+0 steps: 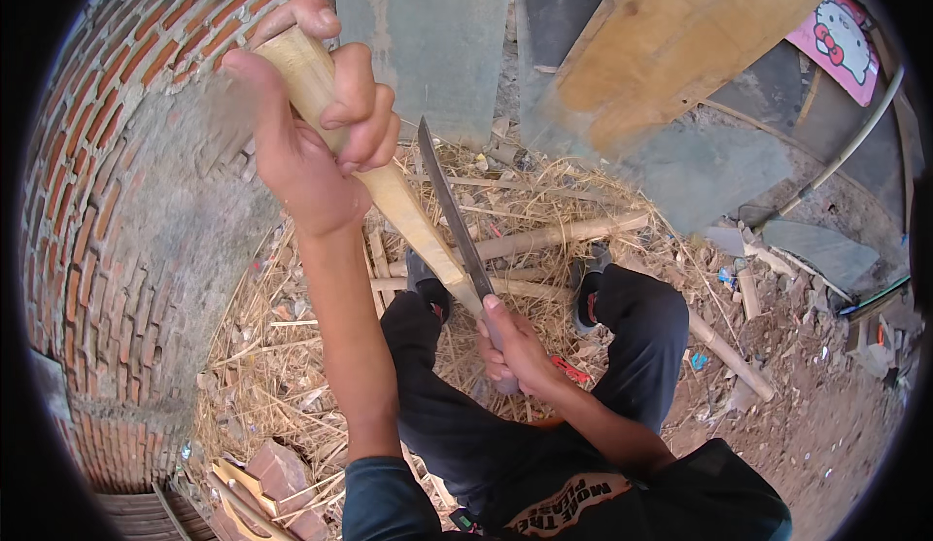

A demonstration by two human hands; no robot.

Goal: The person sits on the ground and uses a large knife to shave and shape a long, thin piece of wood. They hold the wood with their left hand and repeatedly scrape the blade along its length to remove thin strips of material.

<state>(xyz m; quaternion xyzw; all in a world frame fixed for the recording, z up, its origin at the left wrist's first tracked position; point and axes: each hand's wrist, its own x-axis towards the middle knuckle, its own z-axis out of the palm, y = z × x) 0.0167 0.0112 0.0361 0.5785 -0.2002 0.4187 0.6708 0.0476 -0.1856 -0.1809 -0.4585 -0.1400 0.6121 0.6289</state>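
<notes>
My left hand [326,138] is raised, its fingers wrapped round the thick upper end of a pale, tapering piece of wood [413,220]. The wood slants down to the right, and its narrow lower end comes close to my right hand. A machete [449,201] with a long, dark, narrow blade is gripped in my right hand [518,351], its tip pointing up and slightly left. Near its base the blade lies alongside the wood's lower end; whether they touch I cannot tell. The end of the machete's handle shows below my right fingers.
Straw and wood shavings [282,366] cover the ground round my shoes, with wooden poles [559,237] lying across. A brick wall [97,249] rises at left. Grey sheets [423,45], a brown board [680,35] and a pink panel [838,45] stand at the back. Rubble lies right.
</notes>
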